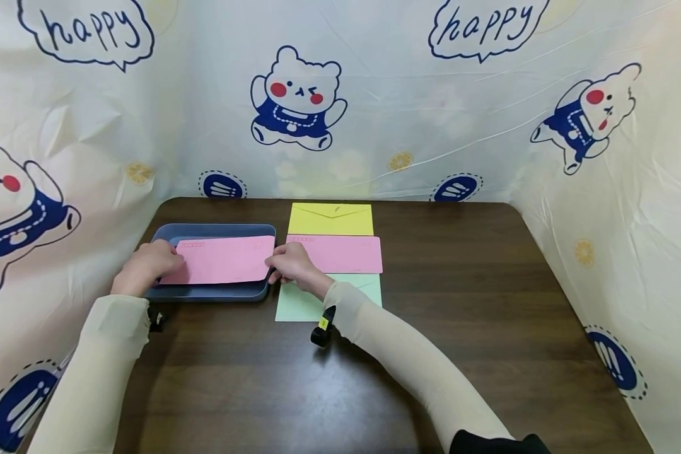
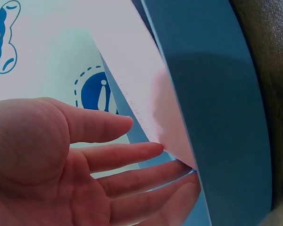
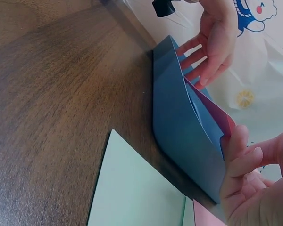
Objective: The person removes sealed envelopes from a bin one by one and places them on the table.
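Observation:
A pink envelope (image 1: 221, 260) lies over the blue tray (image 1: 210, 292), its right end raised to the rim in the right wrist view. At its left end is my left hand (image 1: 147, 265); in the left wrist view that hand (image 2: 108, 165) has its fingers extended, fingertips touching the envelope's end (image 2: 172, 117), thumb apart. My right hand (image 1: 295, 261) holds the right end at the tray's right rim. Seen from the right wrist, this hand (image 3: 254, 183) has curled fingers at the envelope's corner (image 3: 221, 117).
Right of the tray, a yellow envelope (image 1: 329, 221), a second pink envelope (image 1: 346, 255) and a green envelope (image 1: 301, 306) lie in a column on the brown table (image 1: 459, 315). A printed cloth (image 1: 386, 113) hangs behind and at both sides.

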A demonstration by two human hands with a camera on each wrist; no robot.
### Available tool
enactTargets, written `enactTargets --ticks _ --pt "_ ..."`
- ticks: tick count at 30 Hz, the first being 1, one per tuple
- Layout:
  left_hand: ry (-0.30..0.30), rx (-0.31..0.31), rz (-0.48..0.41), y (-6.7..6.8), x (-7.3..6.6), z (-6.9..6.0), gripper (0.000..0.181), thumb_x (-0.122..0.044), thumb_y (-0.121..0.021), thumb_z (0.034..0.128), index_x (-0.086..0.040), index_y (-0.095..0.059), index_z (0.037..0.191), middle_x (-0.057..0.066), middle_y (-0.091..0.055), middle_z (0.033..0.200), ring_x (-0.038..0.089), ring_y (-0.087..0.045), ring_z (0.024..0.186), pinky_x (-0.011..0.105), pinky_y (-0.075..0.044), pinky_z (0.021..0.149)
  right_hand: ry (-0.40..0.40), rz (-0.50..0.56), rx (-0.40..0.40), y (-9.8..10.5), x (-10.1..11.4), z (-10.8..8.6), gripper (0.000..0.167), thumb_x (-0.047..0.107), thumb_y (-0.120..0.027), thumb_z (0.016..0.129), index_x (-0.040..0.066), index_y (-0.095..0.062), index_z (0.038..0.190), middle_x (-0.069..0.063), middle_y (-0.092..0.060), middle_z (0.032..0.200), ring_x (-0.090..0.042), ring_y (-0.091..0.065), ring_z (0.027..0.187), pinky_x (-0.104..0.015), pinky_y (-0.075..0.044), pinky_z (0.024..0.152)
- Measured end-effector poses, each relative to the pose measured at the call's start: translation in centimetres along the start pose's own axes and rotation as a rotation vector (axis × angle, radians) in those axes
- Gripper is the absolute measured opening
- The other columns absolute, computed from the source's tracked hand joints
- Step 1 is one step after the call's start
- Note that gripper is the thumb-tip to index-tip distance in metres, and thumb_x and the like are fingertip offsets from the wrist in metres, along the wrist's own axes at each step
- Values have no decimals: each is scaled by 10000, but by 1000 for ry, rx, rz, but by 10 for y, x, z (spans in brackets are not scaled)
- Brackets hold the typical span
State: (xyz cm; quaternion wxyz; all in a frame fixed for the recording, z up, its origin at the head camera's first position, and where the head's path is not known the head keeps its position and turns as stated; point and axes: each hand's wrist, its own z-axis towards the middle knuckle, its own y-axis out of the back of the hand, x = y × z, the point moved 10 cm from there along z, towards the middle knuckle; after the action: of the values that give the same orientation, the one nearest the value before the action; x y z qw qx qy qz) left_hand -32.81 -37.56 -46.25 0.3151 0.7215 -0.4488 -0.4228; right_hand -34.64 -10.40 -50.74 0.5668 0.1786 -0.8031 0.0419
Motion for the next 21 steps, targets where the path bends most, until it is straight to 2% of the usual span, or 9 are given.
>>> enactTargets --ticks 6,11,13,17,21 --pt "4 -38 13 1 -1 -1 293 -196 -497 1025 31 -638 906 154 -508 771 325 -556 751 423 -469 661 22 28 10 3 -1 2 85 23 -685 987 6 -708 907 -96 -661 710 -187 -617 542 -203 -375 464" --pt "2 -90 36 3 -7 -3 295 -220 -484 1019 2 -584 852 144 -461 765 343 -534 764 452 -421 670 11 12 -12 10 -2 2 53 28 -693 986 10 -719 943 -89 -662 734 -178 -611 535 -203 -382 468" --pt "-2 -102 44 2 -10 -4 307 -229 -486 1020 42 -589 918 173 -487 799 367 -536 792 464 -424 674 3 4 -21 13 -3 2 46 34 -695 989 14 -719 956 -85 -655 733 -181 -610 538 -203 -387 470" --pt "-9 -107 52 3 -13 -5 439 -241 -499 1035 155 -578 1208 292 -570 976 431 -544 878 498 -461 698 11 0 -17 17 -2 3 71 27 -692 989 12 -711 923 -72 -625 678 -184 -610 549 -194 -384 468" --pt "-13 -107 60 5 -16 -6 528 -257 -504 1044 173 -520 1349 376 -559 1138 467 -540 934 544 -491 737 39 17 0 20 1 4 133 7 -688 978 18 -688 845 -69 -606 620 -193 -599 549 -188 -381 461"
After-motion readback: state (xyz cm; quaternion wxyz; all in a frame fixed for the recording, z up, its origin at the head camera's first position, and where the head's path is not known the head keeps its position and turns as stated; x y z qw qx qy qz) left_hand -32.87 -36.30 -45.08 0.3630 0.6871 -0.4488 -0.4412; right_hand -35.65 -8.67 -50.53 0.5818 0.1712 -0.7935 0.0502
